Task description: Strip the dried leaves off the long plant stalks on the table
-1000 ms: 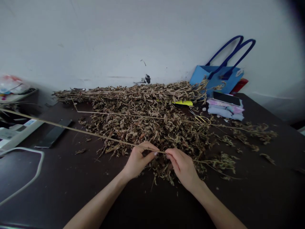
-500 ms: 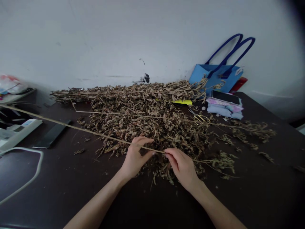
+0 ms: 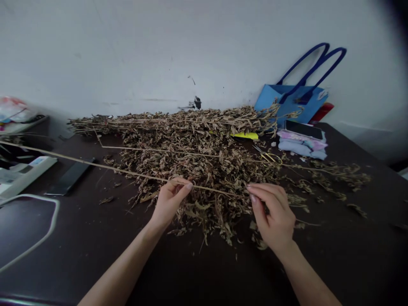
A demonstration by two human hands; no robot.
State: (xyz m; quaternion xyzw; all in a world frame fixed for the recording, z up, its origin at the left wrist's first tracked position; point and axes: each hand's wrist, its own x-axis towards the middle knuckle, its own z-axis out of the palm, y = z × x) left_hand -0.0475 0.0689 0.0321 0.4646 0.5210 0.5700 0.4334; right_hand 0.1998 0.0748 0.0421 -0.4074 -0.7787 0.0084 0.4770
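A long, thin dried plant stem [image 3: 105,166] slants across from the left edge over a heap of dried leaves [image 3: 197,161]. My left hand [image 3: 170,199] pinches it between thumb and fingers above the front of the heap. Farther right, my right hand [image 3: 276,214] has its thumb and fingertips closed around the same stem, where dry leaves begin to hang from it. The stem's leafy end is partly hidden behind my right hand. Crumpled brown leaves lie below and between both hands.
Gold-handled scissors [image 3: 269,158] lie right of the heap, near a phone [image 3: 302,129] on folded cloth [image 3: 299,148]. A blue bag [image 3: 309,106] stands against the wall. At left are a dark flat object [image 3: 72,176], a power strip [image 3: 28,174] and a white cable [image 3: 52,221].
My hands have moved apart along the stem: the left slightly left and up, the right farther right. My left fingers have closed into a pinch on the stem.
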